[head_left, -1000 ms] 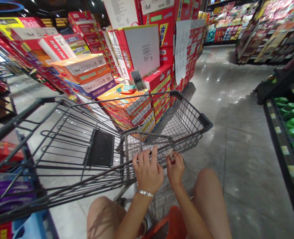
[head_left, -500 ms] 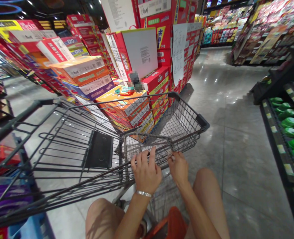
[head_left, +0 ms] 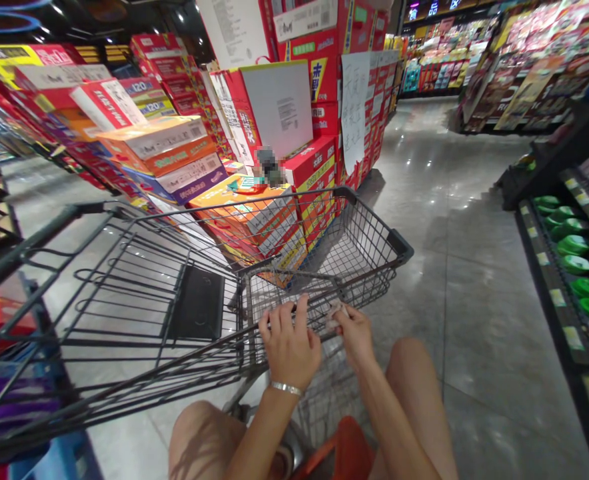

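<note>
Cart (head_left: 397, 241) tilted on its side, wire wall near the knees. Left hand (head_left: 289, 343) flat on the mesh, fingers spread, gripping nothing. Right hand (head_left: 355, 331) pinches small pale wad (head_left: 335, 311) against wire. Risk: wad slips through mesh.

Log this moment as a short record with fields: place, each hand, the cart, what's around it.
place: shop aisle with a shiny grey floor
left hand: fingers laid over the cart's wire edge, a bracelet on the wrist
right hand: pinches a small pale wad against the wire
shopping cart: dark wire, tipped on its side
behind cart: stacked red and orange cartons
right side: shelf of green bottles
</note>
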{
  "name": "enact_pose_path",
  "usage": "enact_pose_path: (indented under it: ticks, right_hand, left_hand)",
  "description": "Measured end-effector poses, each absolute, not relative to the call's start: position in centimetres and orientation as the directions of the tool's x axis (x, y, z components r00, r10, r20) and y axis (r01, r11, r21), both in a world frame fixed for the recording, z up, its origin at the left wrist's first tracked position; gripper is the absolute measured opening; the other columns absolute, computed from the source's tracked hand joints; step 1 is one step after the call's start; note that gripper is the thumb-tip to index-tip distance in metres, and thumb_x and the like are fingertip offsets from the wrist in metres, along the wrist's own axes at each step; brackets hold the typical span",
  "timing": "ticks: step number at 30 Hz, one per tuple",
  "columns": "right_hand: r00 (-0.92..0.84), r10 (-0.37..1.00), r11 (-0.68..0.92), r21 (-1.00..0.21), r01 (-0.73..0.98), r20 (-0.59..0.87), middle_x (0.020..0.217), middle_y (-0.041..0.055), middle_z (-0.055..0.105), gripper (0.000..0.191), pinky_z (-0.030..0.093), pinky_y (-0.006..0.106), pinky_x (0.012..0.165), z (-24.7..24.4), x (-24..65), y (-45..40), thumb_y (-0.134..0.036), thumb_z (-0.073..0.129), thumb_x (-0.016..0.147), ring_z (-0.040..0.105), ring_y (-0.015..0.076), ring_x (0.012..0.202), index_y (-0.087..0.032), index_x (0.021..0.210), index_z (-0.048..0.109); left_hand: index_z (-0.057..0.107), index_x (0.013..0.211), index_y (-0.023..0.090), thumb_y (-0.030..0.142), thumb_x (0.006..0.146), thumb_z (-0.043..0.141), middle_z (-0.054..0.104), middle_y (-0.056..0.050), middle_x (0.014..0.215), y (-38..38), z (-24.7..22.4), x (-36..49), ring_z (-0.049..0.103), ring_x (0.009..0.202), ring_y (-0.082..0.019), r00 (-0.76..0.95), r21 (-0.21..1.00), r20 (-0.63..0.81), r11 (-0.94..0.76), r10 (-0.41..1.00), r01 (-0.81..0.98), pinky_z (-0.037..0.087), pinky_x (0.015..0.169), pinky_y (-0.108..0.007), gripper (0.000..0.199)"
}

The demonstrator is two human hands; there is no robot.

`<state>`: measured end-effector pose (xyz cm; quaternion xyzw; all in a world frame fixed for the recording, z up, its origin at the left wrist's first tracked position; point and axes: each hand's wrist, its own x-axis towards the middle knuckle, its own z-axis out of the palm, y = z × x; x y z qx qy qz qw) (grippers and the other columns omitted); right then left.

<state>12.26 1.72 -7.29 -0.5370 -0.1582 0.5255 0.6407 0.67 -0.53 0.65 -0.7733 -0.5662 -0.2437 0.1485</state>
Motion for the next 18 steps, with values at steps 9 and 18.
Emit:
enact_pose_path:
  ticks: [9,18]
  right_hand:
    - [0.134,0.913,-0.124,-0.575,-0.808,-0.386,0.046,-0.0089,0.045,0.013,0.021,0.014,0.034,-4.4,12.3,1.4,-0.015,0.067,0.051,0.029,0.0019,0.037,-0.017,0.056,0.055]
    - [-0.135,0.926,-0.222,-0.222,-0.949,-0.353,0.052,-0.0103,0.039,0.023,0.026,0.011,0.035,-6.1,13.1,1.4,-0.005,0.058,0.062,0.027,0.0024,0.038,-0.021,0.063,0.041]
  left_hand:
    - [0.053,0.127,0.015,0.019,0.074,0.053,0.057,-0.013,0.107,-0.5,0.7,0.5,0.049,0.104,-0.028,0.242,0.049,0.528,-0.313,0.814,0.949,0.028,0.100,-0.050,0.053]
    - [0.054,0.127,0.014,0.017,0.075,0.053,0.058,-0.013,0.106,-0.5,0.2,0.0,0.050,0.105,-0.027,0.268,0.014,0.553,-0.331,0.789,0.944,0.028,0.102,-0.047,0.052]
